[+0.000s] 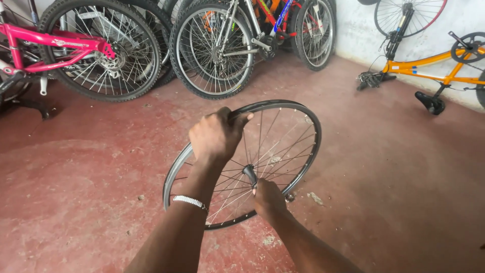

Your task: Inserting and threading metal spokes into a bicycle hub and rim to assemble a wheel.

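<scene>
Above the red floor (101, 202), a bare spoked wheel (298, 151) stood tilted, steadied because the left hand (216, 136) was closed over its upper rim while the right hand (268, 198) gripped near the hub (249, 173).

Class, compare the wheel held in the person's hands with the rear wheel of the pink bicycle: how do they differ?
The held wheel is a bare rim with no tyre; the pink bicycle's wheel wears a knobbly black tyre. The held wheel is loose, gripped at its rim by the left hand and at its hub by the right hand; the other is mounted in a frame. Both have thin metal spokes.
</scene>
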